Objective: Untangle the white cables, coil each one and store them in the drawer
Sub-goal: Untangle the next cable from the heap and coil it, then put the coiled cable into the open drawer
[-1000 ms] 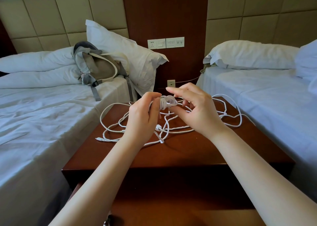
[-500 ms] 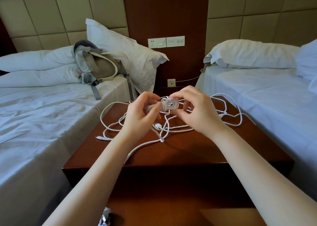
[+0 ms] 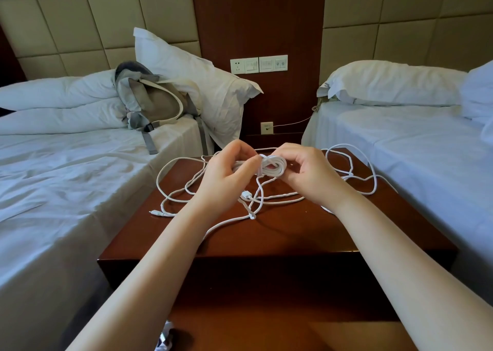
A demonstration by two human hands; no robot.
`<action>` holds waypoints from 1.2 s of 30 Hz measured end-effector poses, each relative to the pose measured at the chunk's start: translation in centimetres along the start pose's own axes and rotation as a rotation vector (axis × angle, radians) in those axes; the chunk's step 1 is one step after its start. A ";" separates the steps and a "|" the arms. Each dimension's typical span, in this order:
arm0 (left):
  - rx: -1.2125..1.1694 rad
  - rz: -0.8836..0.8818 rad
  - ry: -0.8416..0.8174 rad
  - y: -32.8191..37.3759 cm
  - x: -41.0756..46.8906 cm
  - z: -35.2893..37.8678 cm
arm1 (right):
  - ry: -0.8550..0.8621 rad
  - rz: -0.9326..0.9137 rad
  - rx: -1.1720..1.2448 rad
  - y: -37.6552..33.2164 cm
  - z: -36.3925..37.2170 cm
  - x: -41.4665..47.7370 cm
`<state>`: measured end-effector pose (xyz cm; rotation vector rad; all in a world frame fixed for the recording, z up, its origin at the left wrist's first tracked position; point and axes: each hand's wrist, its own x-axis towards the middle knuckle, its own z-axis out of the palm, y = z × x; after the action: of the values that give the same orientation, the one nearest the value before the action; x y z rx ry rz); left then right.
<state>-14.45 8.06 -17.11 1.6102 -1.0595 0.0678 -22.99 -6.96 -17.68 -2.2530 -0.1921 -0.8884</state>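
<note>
- Head view: both hands are up over the nightstand (image 3: pixel 293 233), meeting in the middle.
- The left hand (image 3: pixel 226 176) has its fingers curled round one end of a small coil (image 3: pixel 273 165) of white cable, thumb pressed on top.
- The right hand (image 3: pixel 306 176) pinches the other end, the rounded loop, with fingers bent in close.
- The coil is held above the tabletop, its long axis running left to right between the two hands, loop end toward the right hand.
- One strand drops from the coil down into the loose cables (image 3: pixel 186 188) sprawled across the far half of the nightstand.
- A white plug (image 3: pixel 246 195) lies in that tangle under the hands; a thin connector (image 3: pixel 157 213) points off to the left edge.
- A grey backpack (image 3: pixel 157 102) leans on the left bed (image 3: pixel 66 190); the right bed (image 3: pixel 426 148) flanks the other side.
</note>
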 end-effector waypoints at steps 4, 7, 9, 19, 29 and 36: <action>0.024 0.027 -0.049 0.3 -0.1 -0.3 | 0.073 -0.149 -0.162 0.6 -0.5 0.1; -0.018 0.016 -0.166 0.7 -0.2 -0.3 | 0.085 -0.176 -0.216 1.0 -0.7 0.2; 0.006 0.006 -0.201 0.9 -0.3 -0.1 | 0.085 -0.167 -0.220 1.1 -0.8 0.2; -0.076 -0.162 -0.107 0.2 0.3 -0.4 | -0.001 0.145 -0.087 0.4 -0.2 0.0; -0.073 -0.248 -0.102 1.2 0.4 -1.2 | -0.152 0.316 0.207 -1.7 -1.0 -0.2; 0.034 -0.246 0.005 2.0 -0.9 -2.5 | -0.237 0.304 0.108 -4.1 -0.8 0.2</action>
<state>-15.07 10.68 -15.25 1.7589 -0.8534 -0.0751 -24.80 -4.46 -14.87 -2.2058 -0.0024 -0.4411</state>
